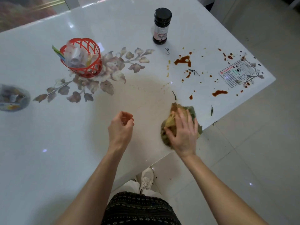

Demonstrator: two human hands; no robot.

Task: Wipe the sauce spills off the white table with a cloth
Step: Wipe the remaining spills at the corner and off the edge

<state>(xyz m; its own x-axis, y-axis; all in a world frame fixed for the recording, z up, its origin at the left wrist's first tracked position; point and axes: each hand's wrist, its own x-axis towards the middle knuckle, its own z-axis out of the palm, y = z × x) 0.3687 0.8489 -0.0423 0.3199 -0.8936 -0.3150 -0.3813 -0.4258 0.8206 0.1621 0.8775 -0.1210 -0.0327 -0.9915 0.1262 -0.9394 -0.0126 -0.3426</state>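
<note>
Fingers (182, 117) of right hand (184, 135) splayed flat on cloth (192, 110); left hand (121, 127) loosely curled, empty.

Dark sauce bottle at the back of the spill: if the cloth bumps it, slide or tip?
Hit high, it probably tips: the bottle stands upright, tall and narrow on a small base. A low push likely slides it, since the table is glossy. It looks dark nearly to the cap, so likely fairly full and heavy.
</note>
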